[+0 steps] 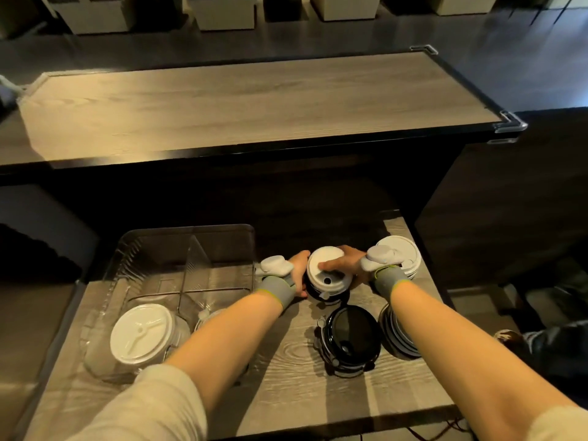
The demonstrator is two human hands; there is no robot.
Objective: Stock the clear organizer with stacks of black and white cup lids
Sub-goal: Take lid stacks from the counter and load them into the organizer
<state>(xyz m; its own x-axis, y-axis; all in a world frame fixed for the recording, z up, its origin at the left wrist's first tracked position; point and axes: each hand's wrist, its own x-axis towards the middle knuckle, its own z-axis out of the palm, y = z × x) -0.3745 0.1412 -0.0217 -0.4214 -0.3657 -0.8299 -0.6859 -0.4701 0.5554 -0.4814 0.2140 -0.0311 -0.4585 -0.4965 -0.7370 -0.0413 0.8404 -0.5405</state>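
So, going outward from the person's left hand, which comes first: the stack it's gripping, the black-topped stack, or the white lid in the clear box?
1. The stack with the white top lid, in the left hand itself, with the right hand on it too.
2. The black-topped stack, nearer the camera and to the right.
3. The white lid in the clear box, off to the left.

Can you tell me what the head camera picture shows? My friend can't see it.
Both hands, left hand and right hand, hold a lid stack with a white lid on top, on a wooden table. Left of them a clear organizer holds white lids.
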